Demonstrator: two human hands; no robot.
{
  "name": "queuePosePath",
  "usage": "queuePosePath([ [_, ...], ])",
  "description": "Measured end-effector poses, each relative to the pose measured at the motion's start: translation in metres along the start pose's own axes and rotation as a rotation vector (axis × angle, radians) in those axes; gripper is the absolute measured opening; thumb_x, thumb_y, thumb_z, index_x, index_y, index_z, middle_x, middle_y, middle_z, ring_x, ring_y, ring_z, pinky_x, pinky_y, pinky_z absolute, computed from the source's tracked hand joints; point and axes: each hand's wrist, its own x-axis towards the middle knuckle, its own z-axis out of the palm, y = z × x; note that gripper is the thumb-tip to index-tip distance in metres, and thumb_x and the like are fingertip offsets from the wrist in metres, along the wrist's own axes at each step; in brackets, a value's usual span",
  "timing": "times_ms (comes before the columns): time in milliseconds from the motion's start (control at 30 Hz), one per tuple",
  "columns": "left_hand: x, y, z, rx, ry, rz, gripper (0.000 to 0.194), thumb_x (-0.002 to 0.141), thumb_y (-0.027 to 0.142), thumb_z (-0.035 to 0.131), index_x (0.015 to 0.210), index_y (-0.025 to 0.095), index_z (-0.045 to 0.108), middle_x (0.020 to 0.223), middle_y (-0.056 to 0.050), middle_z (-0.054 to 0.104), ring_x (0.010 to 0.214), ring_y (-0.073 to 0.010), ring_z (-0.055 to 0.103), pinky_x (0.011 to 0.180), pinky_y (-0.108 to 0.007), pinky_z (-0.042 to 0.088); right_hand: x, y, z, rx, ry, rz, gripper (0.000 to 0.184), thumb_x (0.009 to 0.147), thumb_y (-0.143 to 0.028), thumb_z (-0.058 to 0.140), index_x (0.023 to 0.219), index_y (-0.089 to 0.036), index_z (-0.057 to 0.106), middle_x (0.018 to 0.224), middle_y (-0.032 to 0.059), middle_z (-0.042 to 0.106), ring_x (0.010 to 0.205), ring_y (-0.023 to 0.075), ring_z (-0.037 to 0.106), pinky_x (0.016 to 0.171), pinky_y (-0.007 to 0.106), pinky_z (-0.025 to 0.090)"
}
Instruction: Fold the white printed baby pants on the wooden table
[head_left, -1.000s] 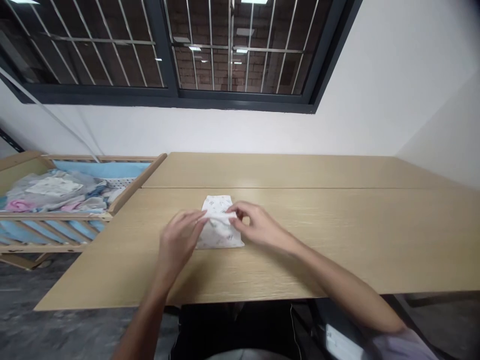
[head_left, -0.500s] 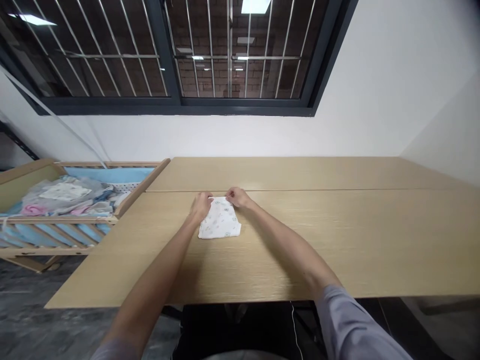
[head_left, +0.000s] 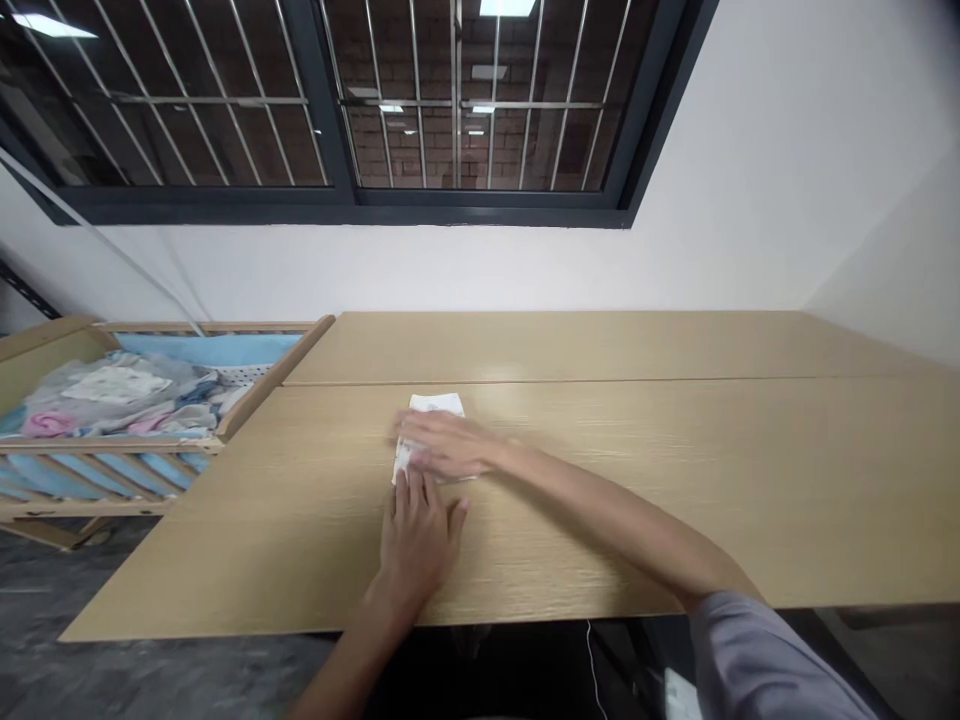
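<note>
A small white cloth (head_left: 437,403) with a faint print lies folded flat on the wooden table (head_left: 637,480). My right hand (head_left: 446,442) is stretched flat across the middle of it, palm down and blurred by motion. At the cloth's near edge rests my left hand (head_left: 420,525), its fingers extended and the fingertips touching or almost touching the fabric. Neither hand grips anything. Much of the cloth's centre is hidden under my right hand, so only its far end and parts of the left and near edges show.
Left of the table stands a wooden crib (head_left: 274,375) with blue lining. Inside it are a clear plastic bag (head_left: 120,385) and several folded clothes, one of them pink cloth (head_left: 51,423). A barred window (head_left: 480,150) is set in the white wall behind.
Both hands have let go of the cloth's far corners. My right hand has moved onto the cloth's middle, and my left hand has come back to its near edge. The camera view shifted slightly.
</note>
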Motion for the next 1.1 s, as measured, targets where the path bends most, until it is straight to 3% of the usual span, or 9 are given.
queuePosePath([
  [100, -0.015, 0.002, 0.011, 0.022, -0.021, 0.022, 0.062, 0.1, 0.05, 0.041, 0.124, -0.001, 0.065, 0.126, -0.029, 0.066, 0.127, -0.0407, 0.058, 0.107, -0.053, 0.043, 0.001, -0.015, 0.019, 0.04, -0.166, -0.123, 0.059, 0.108, -0.047, 0.027, 0.158, -0.017, 0.031, 0.166, 0.01, 0.024, 0.155, 0.0195, 0.015, 0.126, 0.039, 0.012],
  [200, -0.015, -0.001, 0.016, -0.001, -0.014, 0.013, 0.061, 0.1, 0.049, 0.04, 0.123, -0.001, 0.066, 0.125, -0.03, 0.066, 0.127, -0.04, 0.059, 0.108, -0.054, 0.043, 0.003, -0.011, 0.033, 0.073, -0.298, -0.093, 0.063, 0.108, -0.049, 0.023, 0.16, -0.013, 0.026, 0.167, 0.0111, 0.02, 0.156, 0.0194, 0.011, 0.127, 0.037, 0.009],
  [300, -0.015, -0.003, 0.017, -0.047, 0.028, -0.001, 0.061, 0.1, 0.048, 0.04, 0.13, -0.001, 0.061, 0.135, -0.03, 0.06, 0.135, -0.0402, 0.051, 0.109, -0.054, 0.043, 0.006, 0.006, 0.038, 0.08, -0.347, -0.012, 0.065, 0.108, -0.051, 0.018, 0.161, -0.016, 0.021, 0.168, 0.0086, 0.014, 0.156, 0.02, 0.009, 0.127, 0.039, 0.008],
  [567, -0.017, -0.005, 0.019, 0.011, 0.041, 0.003, 0.063, 0.099, 0.049, 0.042, 0.138, 0.0, 0.057, 0.147, -0.029, 0.051, 0.138, -0.0408, 0.048, 0.11, -0.05, 0.044, 0.023, 0.074, 0.026, -0.029, -0.245, 0.097, 0.063, 0.106, -0.048, 0.03, 0.16, -0.018, 0.026, 0.167, 0.008, 0.017, 0.156, 0.0234, 0.012, 0.127, 0.044, 0.008],
  [700, -0.016, -0.004, 0.017, 0.023, 0.008, 0.003, 0.063, 0.099, 0.049, 0.042, 0.139, 0.001, 0.056, 0.148, -0.028, 0.05, 0.138, -0.0415, 0.048, 0.111, -0.051, 0.044, 0.03, 0.093, 0.024, -0.07, -0.225, 0.108, 0.064, 0.106, -0.049, 0.027, 0.162, -0.02, 0.02, 0.168, 0.0041, 0.013, 0.156, 0.0217, 0.008, 0.128, 0.044, 0.005],
  [900, -0.014, -0.001, 0.012, 0.012, -0.027, -0.032, 0.063, 0.098, 0.048, 0.044, 0.139, 0.002, 0.056, 0.148, -0.028, 0.049, 0.139, -0.0408, 0.047, 0.113, -0.052, 0.041, 0.03, 0.086, 0.023, -0.011, -0.188, 0.156, 0.067, 0.105, -0.055, 0.026, 0.163, -0.021, 0.017, 0.169, 0.0028, 0.009, 0.156, 0.0203, 0.006, 0.128, 0.041, 0.001],
  [1033, -0.01, -0.007, 0.005, -0.025, -0.063, -0.032, 0.058, 0.1, 0.048, 0.042, 0.137, 0.006, 0.059, 0.147, -0.025, 0.052, 0.137, -0.0402, 0.05, 0.115, -0.063, 0.032, 0.022, 0.067, 0.002, 0.139, -0.001, 0.278, 0.073, 0.104, -0.059, 0.024, 0.163, -0.02, 0.007, 0.169, 0.0059, -0.003, 0.157, 0.0231, 0.0, 0.127, 0.044, 0.006],
  [1100, -0.006, -0.014, 0.0, -0.072, -0.067, -0.03, 0.051, 0.1, 0.045, 0.042, 0.133, 0.011, 0.062, 0.144, -0.021, 0.057, 0.134, -0.0372, 0.053, 0.116, -0.064, 0.029, 0.013, 0.053, -0.011, 0.153, 0.106, 0.304, 0.071, 0.104, -0.056, 0.031, 0.163, -0.019, 0.015, 0.169, 0.0099, 0.007, 0.157, 0.0253, 0.007, 0.126, 0.047, 0.013],
])
